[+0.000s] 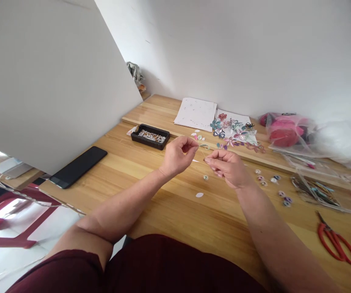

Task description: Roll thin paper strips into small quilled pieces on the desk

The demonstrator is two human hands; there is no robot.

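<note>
My left hand is raised above the wooden table, its fingers pinched together on something too small to name. Close to its right, my right hand is also pinched shut, thumb and forefinger pointing toward the left hand. A thin wire or thread seems to run between them, with a small petal-like piece near the fingertips. Small round bits and a white oval piece lie on the table just below both hands.
A black tray of beads and a black phone lie at left. White sheets and coloured wire flowers sit behind. Right: plastic bags with pink material, a clear box, red scissors, small loose pieces.
</note>
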